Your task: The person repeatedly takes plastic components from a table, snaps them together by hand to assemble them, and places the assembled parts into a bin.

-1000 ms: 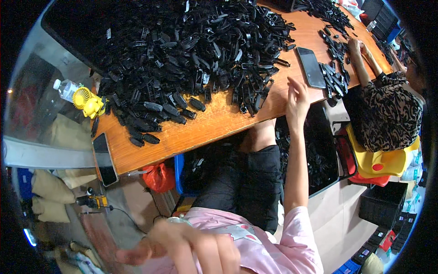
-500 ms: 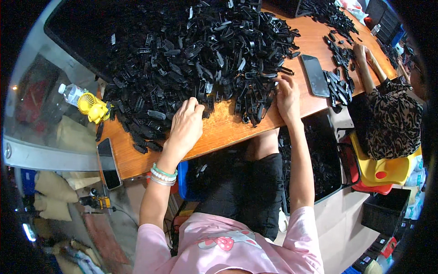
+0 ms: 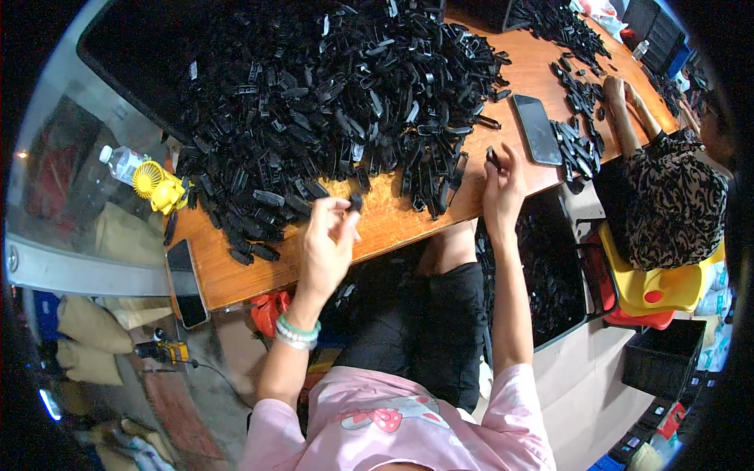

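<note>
A big heap of small black plastic parts [image 3: 314, 102] covers much of the wooden table [image 3: 393, 228]. Just off the heap's near edge, my left hand [image 3: 330, 239] pinches one small black plastic part [image 3: 355, 202] between thumb and fingers. My right hand [image 3: 504, 188] is near the table's front edge, to the right of the heap. Its fingers are closed on another small dark plastic part [image 3: 493, 157], whose exact kind I cannot make out. Bracelets circle my left wrist.
Right of the heap lies a dark phone [image 3: 538, 129] beside a smaller pile of black parts [image 3: 580, 149]. A yellow fan [image 3: 157, 184], a water bottle [image 3: 122, 163] and another phone [image 3: 187, 282] are at left. A co-worker [image 3: 675, 196] sits at right.
My left hand has drawn back from the heap toward me with a small black part. My right hand has moved slightly right, away from the heap, and holds a dark part.
</note>
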The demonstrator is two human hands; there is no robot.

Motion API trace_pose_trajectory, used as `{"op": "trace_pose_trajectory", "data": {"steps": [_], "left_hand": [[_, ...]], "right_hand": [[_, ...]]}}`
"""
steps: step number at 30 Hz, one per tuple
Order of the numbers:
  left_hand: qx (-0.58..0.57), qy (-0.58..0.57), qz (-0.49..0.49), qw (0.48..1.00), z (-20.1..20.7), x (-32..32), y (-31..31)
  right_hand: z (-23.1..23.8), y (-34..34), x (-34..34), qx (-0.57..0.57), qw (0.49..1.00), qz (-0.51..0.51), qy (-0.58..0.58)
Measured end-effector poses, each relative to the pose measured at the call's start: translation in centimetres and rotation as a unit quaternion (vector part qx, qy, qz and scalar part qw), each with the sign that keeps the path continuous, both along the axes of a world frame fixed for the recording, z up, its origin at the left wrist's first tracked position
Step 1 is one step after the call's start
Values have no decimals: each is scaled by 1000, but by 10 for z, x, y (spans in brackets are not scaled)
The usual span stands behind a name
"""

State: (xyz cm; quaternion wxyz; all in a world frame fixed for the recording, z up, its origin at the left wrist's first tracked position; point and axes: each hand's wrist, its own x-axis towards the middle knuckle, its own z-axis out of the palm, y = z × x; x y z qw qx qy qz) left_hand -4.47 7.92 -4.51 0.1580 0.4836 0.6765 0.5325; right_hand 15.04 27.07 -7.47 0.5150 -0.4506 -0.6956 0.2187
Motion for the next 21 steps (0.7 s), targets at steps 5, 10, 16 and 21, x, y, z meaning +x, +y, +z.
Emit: {"op": "trace_pose_trajectory", "data": {"steps": [5, 10, 16, 21], "left_hand": [[-22, -215, -144, 966, 1, 33, -35], [-23, -51, -162, 985, 22, 42, -43], [34, 66, -127, 989, 29, 40, -48], [-6, 65, -145, 987, 36, 37, -55]], "right_hand": [[40, -103, 6, -121, 949, 290, 9], [33, -135, 2, -109, 889, 437, 74], [33, -147, 1, -121, 900, 418, 3], [35, -154, 5, -174, 903, 391, 44]]}}
